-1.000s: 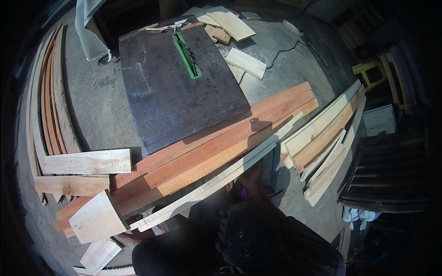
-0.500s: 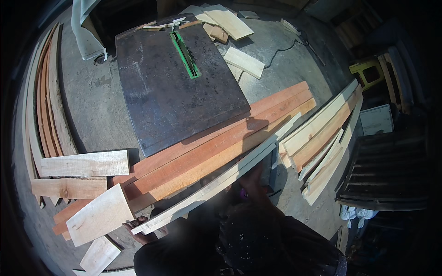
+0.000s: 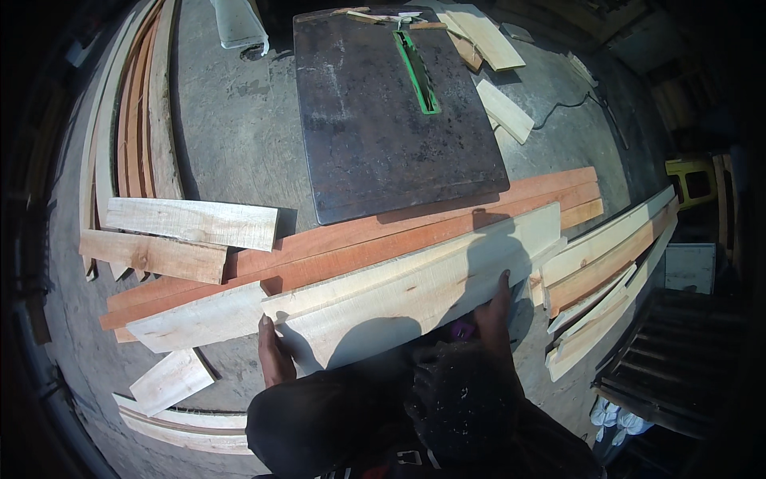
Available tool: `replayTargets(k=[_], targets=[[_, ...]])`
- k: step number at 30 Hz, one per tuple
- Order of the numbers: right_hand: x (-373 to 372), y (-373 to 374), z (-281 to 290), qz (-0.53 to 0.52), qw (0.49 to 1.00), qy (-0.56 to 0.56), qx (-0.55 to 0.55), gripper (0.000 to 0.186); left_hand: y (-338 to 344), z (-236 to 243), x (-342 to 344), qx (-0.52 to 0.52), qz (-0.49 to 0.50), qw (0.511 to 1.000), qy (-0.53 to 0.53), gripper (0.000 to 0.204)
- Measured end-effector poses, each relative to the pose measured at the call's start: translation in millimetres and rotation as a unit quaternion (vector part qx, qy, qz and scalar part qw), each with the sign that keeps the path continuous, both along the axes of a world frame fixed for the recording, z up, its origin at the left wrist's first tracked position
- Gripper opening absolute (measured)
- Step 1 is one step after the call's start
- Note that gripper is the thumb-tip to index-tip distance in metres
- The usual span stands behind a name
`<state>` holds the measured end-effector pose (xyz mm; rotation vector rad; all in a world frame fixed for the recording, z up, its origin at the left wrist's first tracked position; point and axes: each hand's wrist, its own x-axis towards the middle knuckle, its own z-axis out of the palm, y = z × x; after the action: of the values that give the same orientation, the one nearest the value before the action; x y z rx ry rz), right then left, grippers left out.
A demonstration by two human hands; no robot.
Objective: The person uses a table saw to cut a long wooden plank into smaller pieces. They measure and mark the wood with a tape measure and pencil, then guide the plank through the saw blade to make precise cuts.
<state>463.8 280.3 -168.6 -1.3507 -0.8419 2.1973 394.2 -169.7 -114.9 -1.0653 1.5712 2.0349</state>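
Two pale wooden boards (image 3: 415, 287) lie one over the other above my lap, their broad faces turned up and offset along the far edge. At their left end my left hand (image 3: 275, 353) grips the edge, with the thumb up. My right hand (image 3: 495, 313) holds the near edge toward the right end, its thumb on top and its other fingers mostly hidden beneath. Long reddish planks (image 3: 335, 257) extend just beyond the boards. Shadows fall across the upper board's face.
A dark saw table (image 3: 399, 136) with a green slot insert (image 3: 416, 76) stands ahead. Short offcuts (image 3: 191, 221) and long strips (image 3: 144, 112) lie at left, more pale planks (image 3: 610, 239) at right. A cord (image 3: 562, 104) runs over the floor, near a dark slatted object (image 3: 658, 351).
The boards have turned from on edge to broad face up, still in both hands. My right hand has come out from beneath them to the near edge. The view has shifted left.
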Motion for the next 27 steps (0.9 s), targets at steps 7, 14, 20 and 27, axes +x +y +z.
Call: replayTargets(k=[7,14,20,27], targets=[[-14,-13,9,0.062,0.984,-0.153,0.064,0.064,-11,14,-68,-0.152,-0.171,0.957,0.177,0.068],[-5,-18,6,0.132,0.983,-0.126,0.024,0.067,-21,-4,-87,-0.122,-0.128,0.974,0.142,0.071],[23,-9,-20,0.010,0.998,0.004,-0.066,0.072,-30,-18,-65,0.078,0.002,0.978,0.196,0.074],[35,67,70,-0.103,0.992,0.059,0.048,0.074,-31,-36,-79,0.018,0.185,0.949,0.256,0.060]])
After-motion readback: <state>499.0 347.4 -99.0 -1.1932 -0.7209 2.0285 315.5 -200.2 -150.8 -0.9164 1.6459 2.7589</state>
